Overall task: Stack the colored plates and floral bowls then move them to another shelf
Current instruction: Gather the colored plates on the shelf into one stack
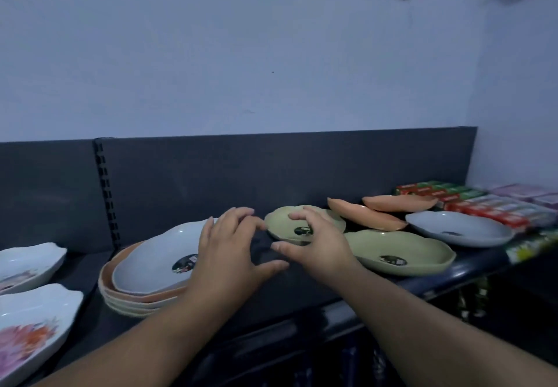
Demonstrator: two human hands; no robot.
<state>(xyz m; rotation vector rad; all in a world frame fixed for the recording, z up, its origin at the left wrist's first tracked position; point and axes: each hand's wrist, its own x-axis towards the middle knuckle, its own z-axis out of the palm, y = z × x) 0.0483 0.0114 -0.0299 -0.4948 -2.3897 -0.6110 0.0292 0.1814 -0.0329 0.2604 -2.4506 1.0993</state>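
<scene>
Left forearm and right forearm enter from six o'clock and extend over the dark shelf. Two floral bowls lie unstacked at eight o'clock.

The left hand hovers with fingers spread wide, holding nothing. Just at its nine o'clock is the stack — a grey-blue plate on orange and green ones.

The right hand arches over the near rim of the small green plate, fingers above and thumb on the near side. Whether they grip it cannot be told.

Loose at three o'clock are a larger green plate, two orange plates and a grey-blue plate, with carton boxes beyond.

Assessment: stacking is part done, and the step in hand is collecting the small green plate. The next move calls for a firm pinch on its rim, a lift, and a carry toward nine o'clock onto the stack — the bowls and the transfer to another shelf remain.
</scene>
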